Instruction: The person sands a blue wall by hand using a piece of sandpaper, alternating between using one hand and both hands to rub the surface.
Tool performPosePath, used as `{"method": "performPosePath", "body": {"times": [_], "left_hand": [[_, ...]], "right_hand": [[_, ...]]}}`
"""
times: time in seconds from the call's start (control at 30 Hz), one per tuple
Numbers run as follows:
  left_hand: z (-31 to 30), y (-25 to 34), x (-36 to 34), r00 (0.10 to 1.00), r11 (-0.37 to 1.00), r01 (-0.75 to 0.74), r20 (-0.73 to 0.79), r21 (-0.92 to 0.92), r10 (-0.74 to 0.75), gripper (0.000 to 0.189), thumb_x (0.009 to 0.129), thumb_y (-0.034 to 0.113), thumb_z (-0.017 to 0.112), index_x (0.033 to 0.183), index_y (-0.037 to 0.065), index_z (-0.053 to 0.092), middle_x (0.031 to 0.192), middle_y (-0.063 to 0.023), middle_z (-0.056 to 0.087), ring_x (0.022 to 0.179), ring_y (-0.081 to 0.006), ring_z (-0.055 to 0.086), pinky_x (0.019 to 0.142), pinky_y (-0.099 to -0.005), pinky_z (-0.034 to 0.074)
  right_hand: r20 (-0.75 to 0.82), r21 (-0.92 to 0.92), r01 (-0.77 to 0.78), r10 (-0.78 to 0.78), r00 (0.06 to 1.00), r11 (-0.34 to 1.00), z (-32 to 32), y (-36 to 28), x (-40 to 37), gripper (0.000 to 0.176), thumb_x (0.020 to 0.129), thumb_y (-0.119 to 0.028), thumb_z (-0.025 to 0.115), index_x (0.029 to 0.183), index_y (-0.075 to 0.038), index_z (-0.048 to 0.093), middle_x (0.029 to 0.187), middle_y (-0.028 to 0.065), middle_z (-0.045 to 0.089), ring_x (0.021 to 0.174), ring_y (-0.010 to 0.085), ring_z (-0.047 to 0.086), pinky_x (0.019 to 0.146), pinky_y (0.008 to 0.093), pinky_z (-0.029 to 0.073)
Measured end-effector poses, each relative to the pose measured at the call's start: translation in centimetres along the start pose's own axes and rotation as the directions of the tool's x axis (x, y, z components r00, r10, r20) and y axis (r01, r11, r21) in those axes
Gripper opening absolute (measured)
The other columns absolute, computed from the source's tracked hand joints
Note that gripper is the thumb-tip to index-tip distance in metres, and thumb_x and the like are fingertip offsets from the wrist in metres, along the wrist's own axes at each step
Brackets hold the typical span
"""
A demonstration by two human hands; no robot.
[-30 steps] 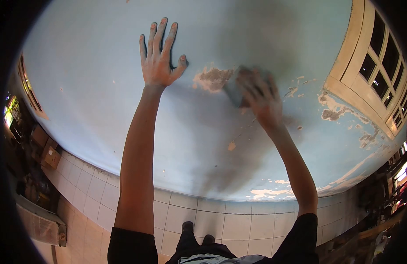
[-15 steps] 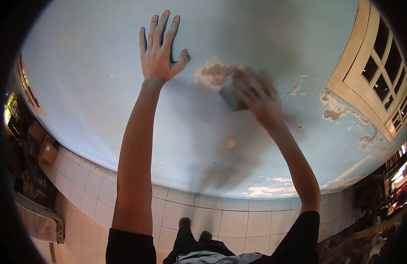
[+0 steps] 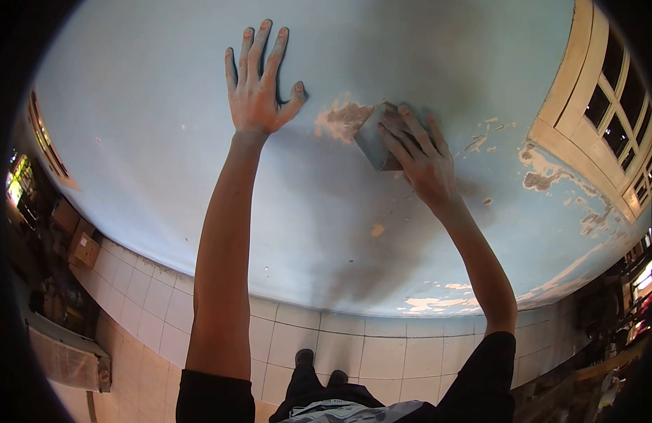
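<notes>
My left hand (image 3: 258,99) lies flat with spread fingers on the pale blue wall (image 3: 153,166), and holds nothing. To its right, my right hand (image 3: 428,163) presses a folded sheet that looks like sandpaper (image 3: 372,146) flat against the wall, fingers laid over it. A corner of the sheet sticks out to the left of the fingers. Just beside that corner is a peeled patch (image 3: 345,120) of bare, rough plaster. Both hands look dusty.
A cream window frame (image 3: 560,116) stands at the right, with flaking paint (image 3: 541,176) beside it. More peeling runs along the wall's bottom edge. Below lies a tiled floor (image 3: 382,356), where my feet stand. Cardboard boxes (image 3: 84,249) sit at the far left.
My right hand, blurred before, is now sharp, with the sandpaper at nearly the same spot. My left hand keeps its place on the wall. The whole view has shifted slightly.
</notes>
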State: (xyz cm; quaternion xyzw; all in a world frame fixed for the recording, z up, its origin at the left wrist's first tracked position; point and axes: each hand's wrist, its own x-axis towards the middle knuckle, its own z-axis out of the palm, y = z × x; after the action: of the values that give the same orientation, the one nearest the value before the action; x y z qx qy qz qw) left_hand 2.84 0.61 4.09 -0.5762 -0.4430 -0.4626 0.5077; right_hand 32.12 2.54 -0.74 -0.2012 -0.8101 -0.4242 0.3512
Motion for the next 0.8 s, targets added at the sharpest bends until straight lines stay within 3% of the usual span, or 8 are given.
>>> {"method": "performPosePath", "body": {"times": [0.13, 0.2, 0.33, 0.4, 0.53, 0.6, 0.73, 0.8], "left_hand": [[0.1, 0.0, 0.0, 1.0, 1.0, -0.006, -0.005, -0.01, 0.006, 0.079, 0.073, 0.031, 0.056, 0.148, 0.021, 0.034, 0.154, -0.0074, 0.029, 0.143, -0.0308, 0.024, 0.114, -0.0581, 0.015], [0.0, 0.0, 0.0, 1.0, 1.0, -0.002, 0.002, -0.013, 0.002, 0.079, 0.073, 0.032, 0.056, 0.147, 0.021, 0.035, 0.154, -0.0076, 0.029, 0.143, -0.0309, 0.024, 0.114, -0.0583, 0.015], [0.1, -0.2, 0.0, 1.0, 1.0, 0.003, 0.013, 0.004, -0.003, 0.079, 0.073, 0.033, 0.056, 0.147, 0.02, 0.035, 0.154, -0.0075, 0.028, 0.143, -0.031, 0.024, 0.114, -0.0582, 0.015], [0.3, -0.3, 0.0, 1.0, 1.0, 0.008, -0.021, -0.019, -0.009, 0.076, 0.073, 0.037, 0.059, 0.145, 0.028, 0.038, 0.154, -0.0032, 0.03, 0.143, -0.0274, 0.026, 0.115, -0.0586, 0.016], [0.2, -0.3, 0.0, 1.0, 1.0, 0.01, -0.011, -0.019, -0.011, 0.077, 0.072, 0.037, 0.059, 0.145, 0.028, 0.038, 0.154, -0.003, 0.03, 0.143, -0.0273, 0.026, 0.115, -0.0584, 0.016], [0.1, -0.2, -0.1, 1.0, 1.0, -0.004, 0.008, 0.001, 0.004, 0.077, 0.075, 0.037, 0.054, 0.147, 0.021, 0.034, 0.154, -0.0073, 0.029, 0.143, -0.0309, 0.024, 0.114, -0.0581, 0.014], [-0.2, 0.0, 0.1, 1.0, 1.0, 0.0, -0.004, -0.01, 0.0, 0.077, 0.074, 0.036, 0.056, 0.147, 0.021, 0.034, 0.154, -0.0071, 0.028, 0.143, -0.0306, 0.023, 0.114, -0.058, 0.014], [-1.1, 0.4, 0.5, 0.969, 0.995, 0.087, 0.229, 0.042, -0.095, 0.084, 0.076, 0.027, 0.056, 0.151, 0.013, 0.022, 0.157, -0.0154, 0.018, 0.146, -0.0346, 0.014, 0.117, -0.0578, 0.007]], "right_hand": [[0.044, 0.09, -0.088, 0.085, 0.995, 0.992, -0.9, 1.0, 0.6, 0.055, 0.074, -0.014, 0.069, 0.127, -0.021, 0.058, 0.134, -0.0028, 0.056, 0.139, 0.0243, 0.034, 0.114, 0.0531, 0.027], [-0.101, 0.133, -0.172, 0.186, 0.977, 0.976, -0.6, 1.5, 1.4, 0.051, 0.082, -0.021, 0.064, 0.133, -0.022, 0.055, 0.138, -0.0028, 0.053, 0.139, 0.0247, 0.034, 0.114, 0.0542, 0.024], [-0.116, 0.003, -0.157, 0.156, 0.981, 0.988, -0.4, 2.1, 3.5, 0.047, 0.089, -0.028, 0.056, 0.135, -0.022, 0.053, 0.14, -0.0026, 0.051, 0.139, 0.0239, 0.034, 0.114, 0.0536, 0.023], [-0.149, 0.027, -0.152, 0.154, 0.977, 0.988, -0.6, 1.5, 4.8, 0.045, 0.091, -0.033, 0.054, 0.135, -0.022, 0.053, 0.142, -0.003, 0.049, 0.139, 0.0232, 0.033, 0.114, 0.0531, 0.023], [-0.066, 0.079, 0.018, -0.013, 0.998, 0.997, 0.2, 0.1, 5.4, 0.047, 0.091, -0.037, 0.055, 0.135, -0.023, 0.053, 0.142, -0.0047, 0.048, 0.14, 0.0214, 0.032, 0.115, 0.0495, 0.023], [-0.12, 0.011, 0.139, -0.137, 0.983, 0.99, 1.3, -0.3, 5.4, 0.05, 0.087, -0.041, 0.057, 0.134, -0.024, 0.054, 0.142, -0.0053, 0.048, 0.14, 0.0201, 0.032, 0.116, 0.0454, 0.024], [-0.139, -0.2, 0.065, -0.094, 0.986, 0.978, 0.8, 2.0, 7.3, 0.051, 0.084, -0.036, 0.063, 0.133, -0.025, 0.055, 0.141, -0.0058, 0.048, 0.139, 0.0208, 0.033, 0.116, 0.0433, 0.025], [-0.271, -0.115, -0.105, 0.07, 0.96, 0.988, -0.4, 3.4, 8.8, 0.053, 0.08, -0.026, 0.067, 0.132, -0.026, 0.055, 0.142, -0.0056, 0.048, 0.139, 0.0228, 0.032, 0.115, 0.0463, 0.026]]}}
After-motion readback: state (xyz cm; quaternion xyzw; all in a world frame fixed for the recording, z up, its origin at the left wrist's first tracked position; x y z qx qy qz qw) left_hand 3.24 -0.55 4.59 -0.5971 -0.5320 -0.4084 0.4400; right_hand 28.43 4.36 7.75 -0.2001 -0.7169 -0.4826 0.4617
